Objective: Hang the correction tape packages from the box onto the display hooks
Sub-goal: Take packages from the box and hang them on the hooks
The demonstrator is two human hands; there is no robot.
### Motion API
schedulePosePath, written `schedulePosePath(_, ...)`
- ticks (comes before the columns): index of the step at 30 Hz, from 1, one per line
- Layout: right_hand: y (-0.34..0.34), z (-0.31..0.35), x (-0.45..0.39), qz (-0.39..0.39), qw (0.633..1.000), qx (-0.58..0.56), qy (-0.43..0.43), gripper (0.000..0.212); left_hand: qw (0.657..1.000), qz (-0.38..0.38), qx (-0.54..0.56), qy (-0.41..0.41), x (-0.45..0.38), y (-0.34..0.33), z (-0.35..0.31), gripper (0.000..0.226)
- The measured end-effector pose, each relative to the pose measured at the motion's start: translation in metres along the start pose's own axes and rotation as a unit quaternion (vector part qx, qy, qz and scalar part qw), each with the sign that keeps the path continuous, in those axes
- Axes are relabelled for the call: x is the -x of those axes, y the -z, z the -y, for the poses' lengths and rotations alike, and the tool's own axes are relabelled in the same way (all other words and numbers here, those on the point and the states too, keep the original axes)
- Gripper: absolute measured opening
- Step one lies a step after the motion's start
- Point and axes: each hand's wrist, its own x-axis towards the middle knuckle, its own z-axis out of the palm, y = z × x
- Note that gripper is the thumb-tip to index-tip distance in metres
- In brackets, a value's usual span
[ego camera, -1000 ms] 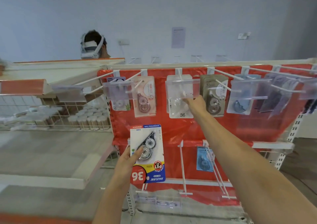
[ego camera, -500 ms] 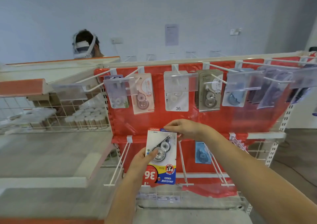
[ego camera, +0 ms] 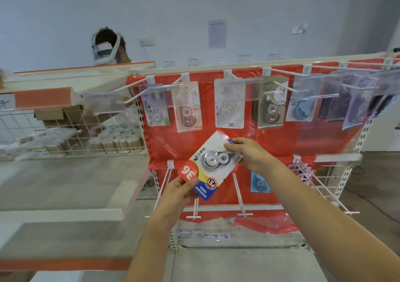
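A correction tape package point(ego camera: 211, 165), white card with a blue and yellow bottom and a red "36" badge, is held tilted in front of the red display panel point(ego camera: 270, 143). My left hand point(ego camera: 179, 192) grips its lower corner near the badge. My right hand point(ego camera: 249, 154) pinches its upper right edge. Above, several packages hang on white display hooks point(ego camera: 281, 85), among them a white one marked 36 point(ego camera: 229, 106). Bare lower hooks point(ego camera: 238, 193) jut out below the package. No box is in view.
A wire basket point(ego camera: 71, 134) with small bottles sits at left on a grey shelf point(ego camera: 65, 186). A blue package point(ego camera: 259, 182) hangs on the lower row. Another person's head with a headset point(ego camera: 108, 46) shows behind the rack. A wire rack point(ego camera: 320, 184) sticks out at lower right.
My right hand came down from the upper hook and took the package's top edge. Both hands have since turned the package from upright to tilted.
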Motion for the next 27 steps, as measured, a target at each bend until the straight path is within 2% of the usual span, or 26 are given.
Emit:
schedulePosePath(2, 0.0, -0.009, 0.002, -0.032, 0.998, -0.057, -0.011, 0.004, 0.999, -0.025, 0.023, -0.019, -0.003, -0.002, -0.004, 0.015)
schedulePosePath(4, -0.003, -0.021, 0.006, -0.048, 0.995, -0.083, -0.028, 0.004, 0.993, -0.093, 0.068, -0.04, -0.008, -0.005, -0.007, 0.013)
schedulePosePath(7, -0.013, -0.039, 0.018, -0.018, 0.995, -0.068, -0.066, 0.012, 0.972, -0.186, 0.123, -0.073, -0.015, -0.003, -0.011, 0.008)
schedulePosePath(10, -0.018, -0.041, 0.029, 0.01, 0.996, -0.034, -0.081, 0.014, 0.966, -0.206, 0.125, -0.095, -0.017, 0.0, -0.015, 0.008)
schedulePosePath(12, -0.018, -0.033, 0.03, 0.019, 0.998, 0.032, -0.053, 0.005, 0.968, -0.206, 0.108, -0.097, -0.018, 0.003, -0.017, 0.006)
schedulePosePath(17, -0.026, -0.008, 0.035, 0.054, 0.977, 0.208, 0.016, 0.003, 0.977, -0.174, 0.077, -0.101, -0.016, 0.005, -0.027, 0.004)
schedulePosePath(21, -0.038, -0.018, 0.04, 0.019, 0.987, 0.158, 0.026, 0.011, 0.962, -0.191, 0.172, -0.096, -0.012, 0.002, -0.03, 0.005)
schedulePosePath(23, -0.045, -0.03, 0.044, -0.002, 0.994, 0.104, 0.026, 0.013, 0.958, -0.176, 0.198, -0.108, -0.007, 0.001, -0.024, 0.01)
schedulePosePath(27, -0.062, -0.052, 0.057, -0.062, 0.998, -0.019, 0.006, 0.01, 0.982, -0.084, 0.125, -0.116, 0.009, -0.01, -0.006, 0.023)
